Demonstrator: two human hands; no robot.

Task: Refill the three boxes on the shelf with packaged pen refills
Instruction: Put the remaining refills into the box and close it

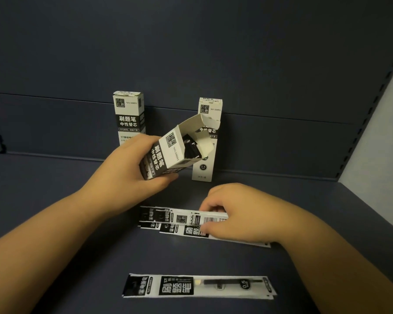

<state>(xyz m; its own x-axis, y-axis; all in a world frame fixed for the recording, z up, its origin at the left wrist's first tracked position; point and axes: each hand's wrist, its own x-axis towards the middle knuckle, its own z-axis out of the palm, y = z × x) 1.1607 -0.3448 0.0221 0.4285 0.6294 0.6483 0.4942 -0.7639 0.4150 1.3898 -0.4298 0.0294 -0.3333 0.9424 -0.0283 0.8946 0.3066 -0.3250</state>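
Head view. Left hand (132,168) grips the open box (175,152), fingers and thumb wrapped round its lower half, holding it off the shelf (304,223) and tilted, mouth up and to the right. Top flap is folded back; dark packaged refills already show inside the mouth. Right hand (234,214) rests on the loose stack of refill packets (182,219) lying flat on the shelf, fingers curled over the right end and pinching at the top packet's edge. Whether one packet or several are caught, cannot tell. One single refill packet (197,285) lies apart, nearer the camera, touched by neither hand.

Two more boxes stand upright against the back panel: left box (128,114), partly hidden behind the left hand, and right box (208,141), partly hidden behind the held box.

Risks, as judged:
- Packets are thin, flat and overlapped; a pinch at one end may drag neighbours along or fan the stack.
- Held at one end, a long packet will likely sag, and its tip could catch the folded flap or the refills already inside.
- Box is light card; tilting further could let contents slide out.
- Held box is close to the right box; a swing could knock it over.

Appearance: white-and-black packets, printed characters, barcode, "0.5" mark; a slim dark refill visible through the clear window.
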